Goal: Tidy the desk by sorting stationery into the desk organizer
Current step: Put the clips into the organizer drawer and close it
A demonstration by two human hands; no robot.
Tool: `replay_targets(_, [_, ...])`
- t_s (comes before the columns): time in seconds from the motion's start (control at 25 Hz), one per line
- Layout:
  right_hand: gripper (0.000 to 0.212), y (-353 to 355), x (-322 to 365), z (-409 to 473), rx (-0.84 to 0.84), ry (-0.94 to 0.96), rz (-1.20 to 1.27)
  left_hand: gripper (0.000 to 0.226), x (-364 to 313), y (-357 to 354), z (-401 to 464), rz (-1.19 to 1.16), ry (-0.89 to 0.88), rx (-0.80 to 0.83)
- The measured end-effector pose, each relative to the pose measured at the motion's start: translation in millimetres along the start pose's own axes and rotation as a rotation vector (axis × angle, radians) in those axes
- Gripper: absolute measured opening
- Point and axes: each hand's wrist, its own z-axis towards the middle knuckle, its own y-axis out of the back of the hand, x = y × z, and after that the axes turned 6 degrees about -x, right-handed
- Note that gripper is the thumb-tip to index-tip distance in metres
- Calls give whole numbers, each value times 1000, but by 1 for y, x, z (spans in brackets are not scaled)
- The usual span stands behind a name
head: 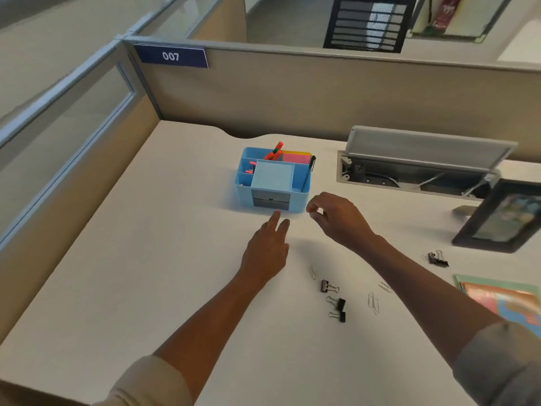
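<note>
Cubicle desk holds organizer; left hand spread, right hand loosely curled, empty.

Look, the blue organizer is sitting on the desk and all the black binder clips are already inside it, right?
Not quite. The blue organizer does sit on the desk, but the head view shows black binder clips lying out on the desk, near the right hand.

organizer: just beyond the left hand's fingers
3 binder clips: nearer than the right hand's fingers, on the desk
</note>
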Motion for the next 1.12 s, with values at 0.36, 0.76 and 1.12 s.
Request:
replay_targets(0.36, [15, -17, -31, -160, -225, -309, 129, 47, -35, -36, -58, -136, -114, 99])
replay_targets(0.76, [26, -31, -33, -230, -133, -478, 200, 31, -51, -43, -42, -209, -35, -115])
replay_targets(1.12, [32, -39, -27, -245, -40, -467, 165, 61, -13, -19, 12, -14, 291, -86])
